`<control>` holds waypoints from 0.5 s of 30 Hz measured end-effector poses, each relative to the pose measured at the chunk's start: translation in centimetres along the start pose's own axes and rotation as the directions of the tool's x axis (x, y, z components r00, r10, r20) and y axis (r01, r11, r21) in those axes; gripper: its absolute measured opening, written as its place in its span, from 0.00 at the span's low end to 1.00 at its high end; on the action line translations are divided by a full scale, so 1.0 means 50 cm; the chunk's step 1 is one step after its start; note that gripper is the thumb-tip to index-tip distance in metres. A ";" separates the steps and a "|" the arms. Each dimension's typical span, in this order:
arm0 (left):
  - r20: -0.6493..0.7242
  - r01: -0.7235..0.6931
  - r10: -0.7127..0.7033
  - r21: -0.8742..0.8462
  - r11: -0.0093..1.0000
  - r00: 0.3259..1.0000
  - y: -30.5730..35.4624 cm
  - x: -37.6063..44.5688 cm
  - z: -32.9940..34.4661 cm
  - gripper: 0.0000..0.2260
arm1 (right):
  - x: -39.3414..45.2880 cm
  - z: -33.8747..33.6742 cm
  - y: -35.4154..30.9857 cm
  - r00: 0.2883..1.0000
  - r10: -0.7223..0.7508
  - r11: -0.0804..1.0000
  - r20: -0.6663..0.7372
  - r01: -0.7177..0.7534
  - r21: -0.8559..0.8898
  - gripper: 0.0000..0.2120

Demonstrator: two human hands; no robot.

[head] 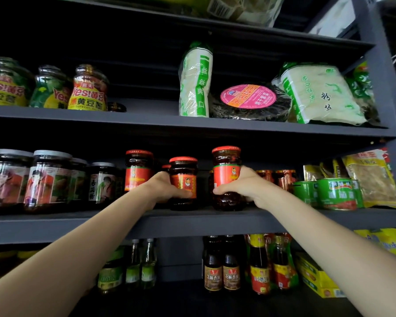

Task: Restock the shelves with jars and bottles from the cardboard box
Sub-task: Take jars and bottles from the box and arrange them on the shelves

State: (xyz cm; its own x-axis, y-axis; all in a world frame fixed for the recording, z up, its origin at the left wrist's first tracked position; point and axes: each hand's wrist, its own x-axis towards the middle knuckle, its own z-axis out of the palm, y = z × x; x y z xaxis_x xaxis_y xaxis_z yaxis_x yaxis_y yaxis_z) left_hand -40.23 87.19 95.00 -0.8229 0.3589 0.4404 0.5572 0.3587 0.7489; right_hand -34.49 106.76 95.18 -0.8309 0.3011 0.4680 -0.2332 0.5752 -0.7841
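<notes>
**A:** From the head view, where do the jars stand?

**B:** Both are on the middle shelf (192,221), near its front edge. The left hand (164,187) wraps the shorter red-lidded jar (183,183), thumb across the label and the other fingers curled round the far side. The right hand (247,187) grips the taller red-lidded jar (226,178) low on its body, thumb (222,191) pressed to the front glass. The cardboard box is not in view.

**A:** Are the bases down?

**B:** They look seated on the shelf, but I cannot tell whether full weight is on it.

**A:** What could go wrong?

**B:** The taller jar sits closest to the shelf's front edge. If the right hand lets go while the base overhangs, it could tip forward and fall; glass and oily contents would not forgive that.

**A:** And sideways?

**B:** Left of the shorter jar stands another red-lidded jar (138,171), and right of the taller jar are small orange-wrapped jars (276,177), then green tins (336,194). Pushing either jar back at an angle could knock those neighbours over.

**A:** Anything about the grip?

**B:** Both arms reach upward, so the wrists are bent; a smooth jar could slip if a hold loosens before it settles. I would judge that pushing each straight back, one at a time, is safest.
</notes>
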 end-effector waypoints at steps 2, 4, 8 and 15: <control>-0.033 0.032 -0.032 0.015 0.999 0.999 -0.015 0.017 -0.011 0.21 | 0.000 0.003 -0.006 1.000 0.020 1.000 0.001 -0.020 -0.014 0.36; -0.014 0.063 -0.063 0.009 0.998 0.998 -0.027 0.026 -0.026 0.24 | -0.002 0.006 -0.011 1.000 0.021 0.999 -0.008 -0.021 -0.040 0.37; 0.093 0.085 -0.090 0.050 0.995 0.992 -0.033 0.028 -0.048 0.29 | -0.037 0.013 -0.027 0.999 -0.007 0.990 -0.051 -0.001 -0.143 0.44; -0.552 -0.262 0.455 0.394 0.881 0.698 -0.012 -0.049 -0.106 0.10 | -0.139 0.072 -0.087 0.766 -0.613 0.752 -0.195 0.489 -0.442 0.22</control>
State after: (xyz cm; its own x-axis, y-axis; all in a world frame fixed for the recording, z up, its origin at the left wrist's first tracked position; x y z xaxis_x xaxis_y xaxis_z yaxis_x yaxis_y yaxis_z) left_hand -39.14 81.52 96.10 -0.3824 -0.0621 0.9219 0.7503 0.5615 0.3490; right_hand -29.53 99.41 93.87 -0.3954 0.0262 0.9181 -0.3586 0.9159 -0.1806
